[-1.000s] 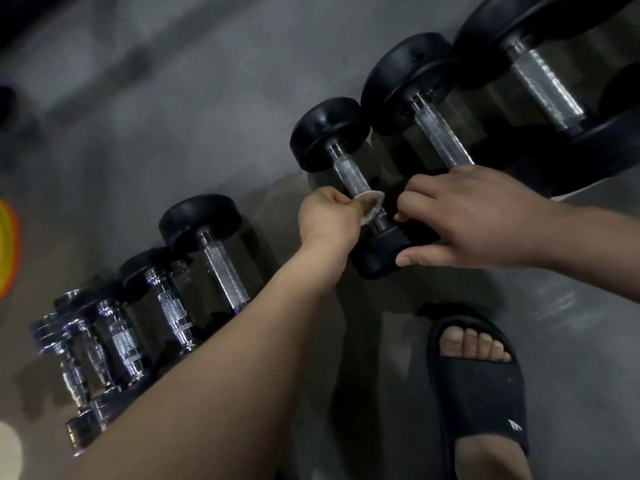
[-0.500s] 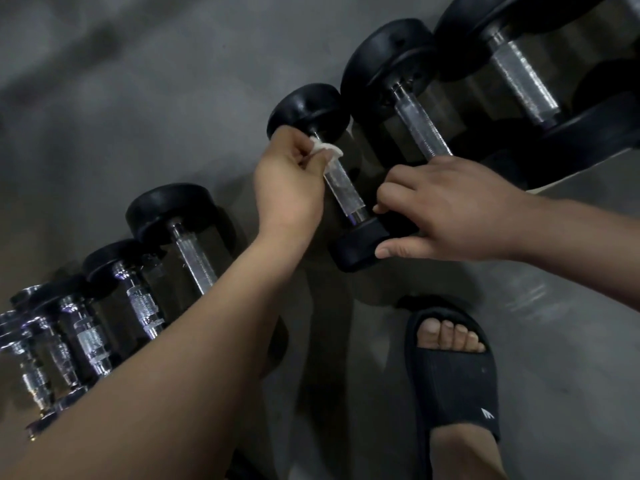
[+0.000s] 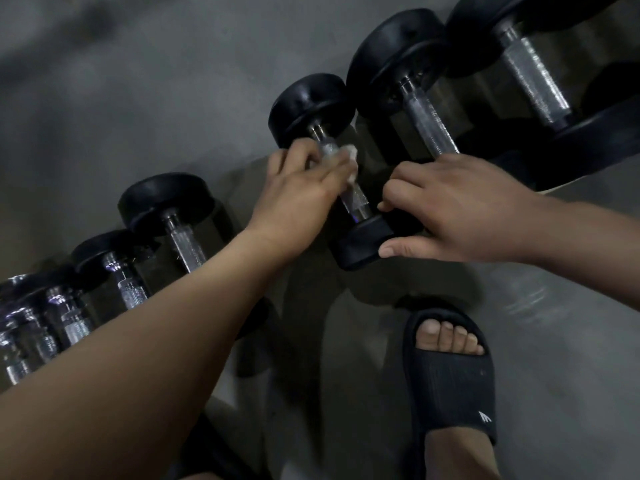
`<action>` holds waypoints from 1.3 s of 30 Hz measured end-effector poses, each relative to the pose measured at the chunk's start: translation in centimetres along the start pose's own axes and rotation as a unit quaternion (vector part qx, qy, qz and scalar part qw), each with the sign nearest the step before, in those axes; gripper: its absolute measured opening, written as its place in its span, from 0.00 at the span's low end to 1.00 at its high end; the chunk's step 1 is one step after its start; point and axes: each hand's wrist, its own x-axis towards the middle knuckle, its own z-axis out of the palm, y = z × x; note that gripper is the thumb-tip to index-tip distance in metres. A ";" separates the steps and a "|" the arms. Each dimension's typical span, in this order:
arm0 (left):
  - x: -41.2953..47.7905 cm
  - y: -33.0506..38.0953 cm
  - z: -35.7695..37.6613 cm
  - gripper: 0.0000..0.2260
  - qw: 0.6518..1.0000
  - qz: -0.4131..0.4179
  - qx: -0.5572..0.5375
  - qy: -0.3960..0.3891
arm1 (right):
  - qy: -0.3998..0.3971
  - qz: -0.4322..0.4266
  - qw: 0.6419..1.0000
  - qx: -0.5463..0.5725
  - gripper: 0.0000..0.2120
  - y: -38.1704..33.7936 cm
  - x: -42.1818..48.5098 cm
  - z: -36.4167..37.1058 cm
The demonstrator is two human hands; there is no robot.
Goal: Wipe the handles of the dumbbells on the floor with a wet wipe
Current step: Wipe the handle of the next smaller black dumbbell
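Smooth grey concrete floor (image 3: pixel 138 98), with a dull sheen just right of the black slide sandal (image 3: pixel 450 393). Bears that sandal flat, with bare toes at its open front. Bears also a slanting row of dumbbells beyond the sandal, side by side, handles roughly parallel. Straight beyond the sandal: a small black rubber-headed dumbbell (image 3: pixel 308 105). Beyond and right of the sandal: a larger black dumbbell (image 3: pixel 391 60), then the largest black dumbbell (image 3: pixel 533 77). Left of the sandal: the next black dumbbell (image 3: pixel 166 199), the last black dumbbell (image 3: pixel 100 247), then chrome dumbbells (image 3: pixel 72 327), blurred, number unclear.
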 end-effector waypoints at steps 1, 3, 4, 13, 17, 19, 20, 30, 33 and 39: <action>0.5 0.3 -0.1 0.21 1.000 -0.027 -0.002 0.002 | 0.000 0.000 1.000 0.000 0.30 0.0 0.0 0.0; 0.7 1.3 0.2 0.19 1.000 0.002 -0.010 0.011 | -0.002 0.000 1.000 0.000 0.30 0.0 0.0 0.1; 0.5 1.3 0.8 0.17 0.999 0.041 -0.020 0.018 | -0.003 0.000 1.000 0.000 0.30 0.0 0.0 0.1; 1.3 -0.2 -0.1 0.28 0.995 -0.058 -0.060 -0.046 | -0.006 -0.001 1.000 0.009 0.30 0.0 0.0 -0.1; -0.4 -0.1 0.7 0.24 0.994 0.020 -0.102 -0.039 | -0.006 0.000 1.000 0.004 0.30 0.0 0.0 -0.1; 0.7 -0.7 0.4 0.26 0.996 -0.020 -0.080 -0.033 | -0.008 -0.001 1.000 0.006 0.30 0.0 0.1 -0.1; 1.4 -1.0 0.2 0.27 0.996 -0.051 -0.070 -0.027 | -0.011 -0.001 1.000 0.007 0.30 0.0 0.1 -0.1; -1.8 1.6 1.9 0.21 0.926 -0.245 -0.283 0.045 | -0.013 0.006 1.000 -0.005 0.31 -0.1 0.1 -0.1; 0.9 2.8 1.9 0.16 0.762 -0.392 -0.501 0.122 | -0.020 0.003 1.000 -0.009 0.32 0.0 0.2 0.0; 3.7 3.1 0.9 0.02 0.502 -0.541 -0.654 0.166 | -0.021 0.006 1.000 -0.008 0.31 0.0 0.2 -0.2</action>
